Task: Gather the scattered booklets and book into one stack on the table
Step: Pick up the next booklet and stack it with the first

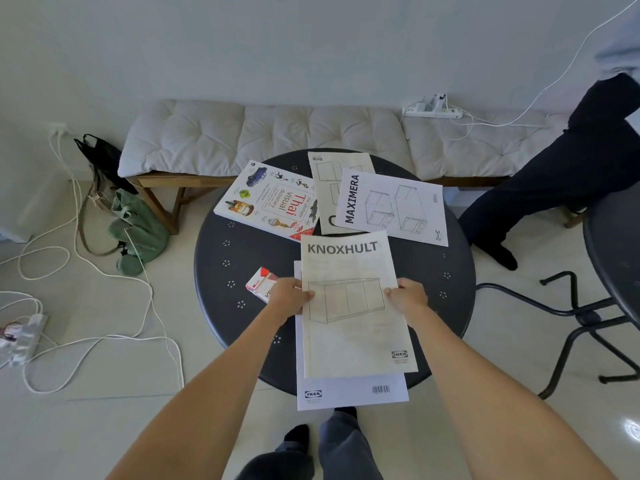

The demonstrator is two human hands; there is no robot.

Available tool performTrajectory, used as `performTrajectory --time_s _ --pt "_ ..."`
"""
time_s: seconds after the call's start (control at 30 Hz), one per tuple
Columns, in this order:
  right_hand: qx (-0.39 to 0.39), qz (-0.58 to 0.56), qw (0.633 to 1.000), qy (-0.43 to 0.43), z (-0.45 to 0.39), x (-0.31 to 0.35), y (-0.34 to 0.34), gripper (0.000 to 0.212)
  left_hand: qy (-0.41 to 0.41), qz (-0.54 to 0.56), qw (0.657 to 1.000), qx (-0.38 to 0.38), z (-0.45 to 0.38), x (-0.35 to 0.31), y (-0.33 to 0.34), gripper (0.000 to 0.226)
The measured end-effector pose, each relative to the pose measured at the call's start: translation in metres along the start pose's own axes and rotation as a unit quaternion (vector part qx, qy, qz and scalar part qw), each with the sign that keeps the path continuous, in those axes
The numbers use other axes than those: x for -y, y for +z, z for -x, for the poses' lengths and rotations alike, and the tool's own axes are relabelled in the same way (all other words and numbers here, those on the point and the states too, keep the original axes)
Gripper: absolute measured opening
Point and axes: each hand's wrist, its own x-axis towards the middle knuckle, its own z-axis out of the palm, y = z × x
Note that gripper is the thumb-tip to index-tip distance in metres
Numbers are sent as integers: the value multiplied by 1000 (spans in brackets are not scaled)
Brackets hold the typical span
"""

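Both grips, left hand (290, 295) and right hand (409, 297), clasp KNOXHULT booklet (356, 306) by its sides above white booklet (349, 393) on counter (221, 271).

Bare forearms with no sleeves, left hand (290, 295), right hand (408, 296), grey trousers (341, 445), black socks (297, 434)

booklets: four — KNOXHULT (356, 306), a white one under it (349, 393), MAXIMERA (394, 207), a cream one behind (327, 188) | book (268, 200): one | small carton (259, 284): one | hands: two, left hand (289, 296) and right hand (408, 296) | round tables: two, table (221, 258) and a second at right (609, 244) | bench (277, 133): one | bags: two, green (138, 226), black (100, 157)
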Motion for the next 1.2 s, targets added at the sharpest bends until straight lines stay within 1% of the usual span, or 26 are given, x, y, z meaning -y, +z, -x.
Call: performTrajectory --time_s 0.07,0.17,0.27,0.37,0.4,0.5,0.67,0.73,0.8,0.87,0.97,1.07,1.2 --pt "2 11 1000 10 5 -12 3 15 -13 -7 1000 -3 3 17 6 13" --pt "15 24 999 23 11 -27 8 12 -15 -14 999 -29 6 37 13 5" --pt "19 28 999 20 16 -35 12 16 5 -64 996 -68 8 48 16 12" --pt "3 41 999 10 17 -37 15 21 26 -88 991 -96 9 52 17 22" --pt "-3 49 999 4 17 -38 15 21 29 -99 989 -105 10 53 18 22" --pt "-15 93 995 -16 19 -37 17 20 36 -142 981 -128 11 52 21 15" --pt "-16 185 982 -25 21 -33 20 23 51 -203 969 -130 12 48 26 17" --pt "-13 204 978 -28 19 -31 17 25 60 -219 965 -129 11 46 26 20" --pt "-9 209 978 -22 15 -28 11 29 77 -220 965 -121 7 39 27 18" --pt "-4 210 978 -20 9 -24 4 34 96 -217 966 -102 1 29 28 10" --pt "-20 206 978 -30 -5 -14 -8 29 111 -201 969 -88 -12 4 31 8" --pt "-37 184 981 -45 -25 -2 -25 28 117 -178 973 -94 -29 -26 33 14" --pt "-49 134 989 -39 -59 15 -51 41 126 -160 972 -115 -54 -62 37 18"
